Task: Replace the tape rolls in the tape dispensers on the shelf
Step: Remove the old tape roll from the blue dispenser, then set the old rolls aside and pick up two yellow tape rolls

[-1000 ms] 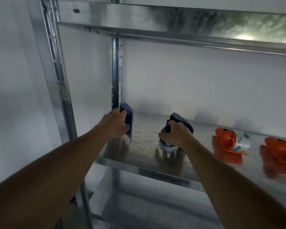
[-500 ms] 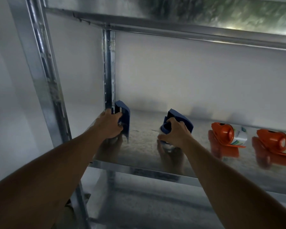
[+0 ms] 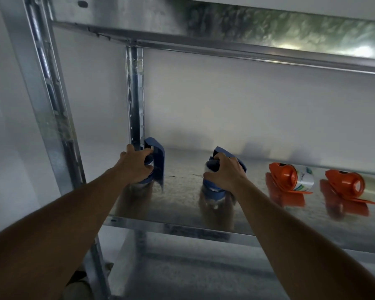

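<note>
**Both hands on blue tape dispensers**

Two blue dispensers stand on the metal shelf. The left hand grips the left dispenser; the right hand grips the middle dispenser. Two orange dispensers lie farther right.

Two dark blue tape dispensers stand on a mottled, silvery galvanised shelf. Two bright orange dispensers lie further right; one carries a white roll with green print, the other a cream roll. The wall is white.
</note>
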